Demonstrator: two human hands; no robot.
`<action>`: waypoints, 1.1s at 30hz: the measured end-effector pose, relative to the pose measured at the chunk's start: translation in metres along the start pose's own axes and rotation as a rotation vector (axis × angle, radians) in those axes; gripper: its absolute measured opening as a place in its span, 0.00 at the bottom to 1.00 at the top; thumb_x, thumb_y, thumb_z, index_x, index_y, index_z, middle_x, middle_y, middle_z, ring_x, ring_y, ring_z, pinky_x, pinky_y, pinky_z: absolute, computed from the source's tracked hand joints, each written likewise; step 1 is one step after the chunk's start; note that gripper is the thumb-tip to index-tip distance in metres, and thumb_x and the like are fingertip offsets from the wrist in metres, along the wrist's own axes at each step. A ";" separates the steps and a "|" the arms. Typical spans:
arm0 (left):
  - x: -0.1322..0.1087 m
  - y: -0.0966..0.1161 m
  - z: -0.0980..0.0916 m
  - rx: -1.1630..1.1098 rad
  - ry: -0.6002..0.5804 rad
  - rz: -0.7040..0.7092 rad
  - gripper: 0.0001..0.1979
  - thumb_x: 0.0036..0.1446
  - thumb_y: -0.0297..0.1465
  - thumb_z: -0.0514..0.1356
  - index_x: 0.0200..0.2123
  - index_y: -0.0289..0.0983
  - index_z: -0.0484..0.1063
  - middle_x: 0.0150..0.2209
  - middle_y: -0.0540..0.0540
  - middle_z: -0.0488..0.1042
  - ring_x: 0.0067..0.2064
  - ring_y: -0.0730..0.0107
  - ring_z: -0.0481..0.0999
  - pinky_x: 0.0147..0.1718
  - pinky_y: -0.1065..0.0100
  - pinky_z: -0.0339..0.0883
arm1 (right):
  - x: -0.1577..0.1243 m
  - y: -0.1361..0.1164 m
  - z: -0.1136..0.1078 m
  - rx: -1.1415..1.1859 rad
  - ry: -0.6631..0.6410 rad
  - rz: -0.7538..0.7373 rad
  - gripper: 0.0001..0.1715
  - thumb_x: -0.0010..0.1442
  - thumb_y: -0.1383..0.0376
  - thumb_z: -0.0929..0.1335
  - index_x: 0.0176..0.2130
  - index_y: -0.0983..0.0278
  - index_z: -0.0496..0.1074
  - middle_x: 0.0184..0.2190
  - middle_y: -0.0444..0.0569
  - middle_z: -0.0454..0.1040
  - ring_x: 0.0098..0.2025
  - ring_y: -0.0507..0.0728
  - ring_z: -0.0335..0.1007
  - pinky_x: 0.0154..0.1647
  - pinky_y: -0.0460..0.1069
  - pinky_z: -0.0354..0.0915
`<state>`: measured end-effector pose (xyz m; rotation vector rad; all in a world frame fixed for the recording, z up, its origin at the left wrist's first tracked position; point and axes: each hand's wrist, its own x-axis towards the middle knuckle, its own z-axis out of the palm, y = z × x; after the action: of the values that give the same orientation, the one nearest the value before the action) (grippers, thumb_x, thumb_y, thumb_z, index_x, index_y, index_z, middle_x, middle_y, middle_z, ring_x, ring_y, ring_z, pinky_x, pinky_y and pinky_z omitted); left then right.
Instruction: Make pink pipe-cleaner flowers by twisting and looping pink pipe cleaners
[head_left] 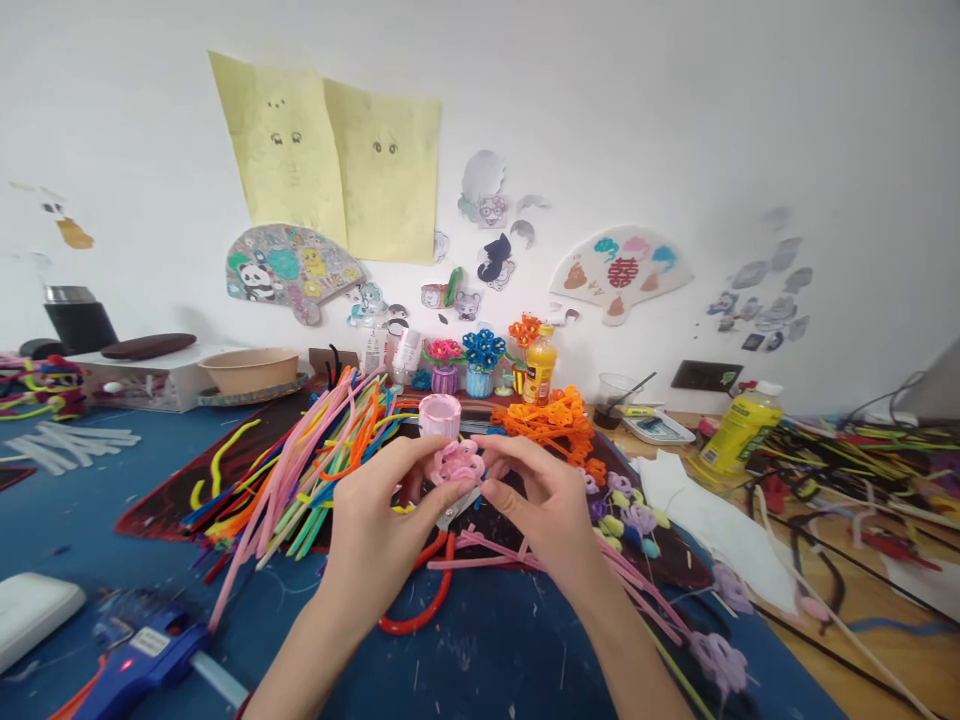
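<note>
A pink pipe-cleaner flower (458, 464) with looped petals is held up in the middle of the head view. My left hand (375, 515) pinches it from the left between thumb and fingers. From the other side, the thumb and fingertips of my right hand (544, 500) close on its right edge. Just behind the flower stands a small pink-and-white pot (439, 414). Scissors with red handles (424, 626) lie below the hands, their blades partly hidden. Loose pink pipe cleaners (487, 560) lie under my right hand.
A bundle of coloured pipe cleaners (300, 460) spreads to the left. Orange pipe-cleaner pieces (547, 425) and lilac flowers (637, 518) lie to the right. A blue glue gun (146, 655) rests front left. Finished potted flowers (484, 352) and a yellow bottle (742, 430) stand farther back.
</note>
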<state>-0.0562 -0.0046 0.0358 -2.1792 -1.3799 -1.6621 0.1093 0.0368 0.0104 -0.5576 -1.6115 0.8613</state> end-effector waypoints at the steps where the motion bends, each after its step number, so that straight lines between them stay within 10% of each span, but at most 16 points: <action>1: 0.000 0.000 0.001 -0.014 -0.014 -0.012 0.12 0.53 0.33 0.65 0.40 0.35 0.74 0.22 0.53 0.67 0.22 0.77 0.63 0.21 0.74 0.60 | -0.001 0.001 0.002 0.002 0.011 0.011 0.16 0.55 0.61 0.72 0.45 0.58 0.77 0.36 0.49 0.77 0.39 0.57 0.72 0.44 0.52 0.68; 33: -0.005 0.003 0.005 -0.073 -0.083 0.240 0.07 0.57 0.28 0.61 0.26 0.36 0.72 0.21 0.52 0.75 0.20 0.78 0.72 0.20 0.77 0.63 | -0.002 -0.004 0.005 0.032 0.019 -0.053 0.09 0.53 0.62 0.74 0.24 0.62 0.76 0.24 0.47 0.74 0.27 0.55 0.69 0.30 0.50 0.65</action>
<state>-0.0507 -0.0061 0.0312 -2.3692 -1.0385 -1.5743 0.1055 0.0319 0.0121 -0.4975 -1.5861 0.8385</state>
